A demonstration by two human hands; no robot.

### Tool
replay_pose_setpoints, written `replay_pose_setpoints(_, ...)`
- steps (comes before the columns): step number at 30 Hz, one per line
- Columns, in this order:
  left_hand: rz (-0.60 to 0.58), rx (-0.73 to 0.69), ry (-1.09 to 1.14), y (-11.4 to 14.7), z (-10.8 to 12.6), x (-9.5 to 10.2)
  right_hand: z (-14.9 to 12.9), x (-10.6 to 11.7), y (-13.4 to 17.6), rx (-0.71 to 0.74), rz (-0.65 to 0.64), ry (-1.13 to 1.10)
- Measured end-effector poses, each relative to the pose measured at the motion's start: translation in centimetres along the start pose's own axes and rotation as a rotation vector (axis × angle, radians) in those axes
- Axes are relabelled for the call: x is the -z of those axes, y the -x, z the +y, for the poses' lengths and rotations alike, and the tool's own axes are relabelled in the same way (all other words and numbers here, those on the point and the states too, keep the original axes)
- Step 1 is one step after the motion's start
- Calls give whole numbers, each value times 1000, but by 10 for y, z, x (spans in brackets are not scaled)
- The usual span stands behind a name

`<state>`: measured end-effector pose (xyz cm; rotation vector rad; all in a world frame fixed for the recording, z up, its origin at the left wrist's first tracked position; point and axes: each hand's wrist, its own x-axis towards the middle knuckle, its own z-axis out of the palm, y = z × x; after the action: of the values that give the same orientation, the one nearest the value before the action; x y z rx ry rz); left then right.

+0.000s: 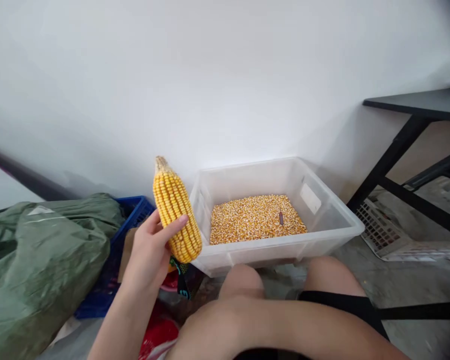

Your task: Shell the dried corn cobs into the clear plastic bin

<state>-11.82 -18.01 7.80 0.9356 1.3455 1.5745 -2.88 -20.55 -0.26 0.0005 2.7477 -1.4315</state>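
My left hand is closed round the lower part of a yellow corn cob, thumb across its front. The cob is full of kernels and stands nearly upright, its pale narrow tip pointing up. To its right is a translucent plastic bin with a layer of loose corn kernels. A small dark reddish-brown stick-like object lies on the kernels. My right arm reaches across my lap toward the lower left; its hand is out of view.
At left, a green tarp-like sheet lies over a blue crate. Red and white packaging lies below my left arm. A black-legged table stands at right, with a white plastic basket beneath. A white wall rises behind.
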Motion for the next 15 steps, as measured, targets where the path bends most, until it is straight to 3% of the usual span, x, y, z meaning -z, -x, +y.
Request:
replay_pose_setpoints(1, -25, 30, 45, -9, -1, -7, -10, 19, 21, 32, -14, -21)
replay_pose_setpoints(3, -78, 98, 151, -27, -3, -24, -29, 58, 71, 6, 209, 26)
replay_pose_setpoints(4, -101, 132, 198, -35, -4, -32, -34, 76, 96, -49, 235, 77)
replay_pose_setpoints(8, -179, 212, 312, -54, -7, -66, -19, 129, 176, -343, 859, 89)
replay_pose_setpoints(11, -228, 245, 316, -57, -11, -88, 12, 146, 197, -361, 1185, -45)
replay_pose_setpoints(15, -346, 299, 270, -57, -23, -111, 31, 154, 191, -196, 1389, -219)
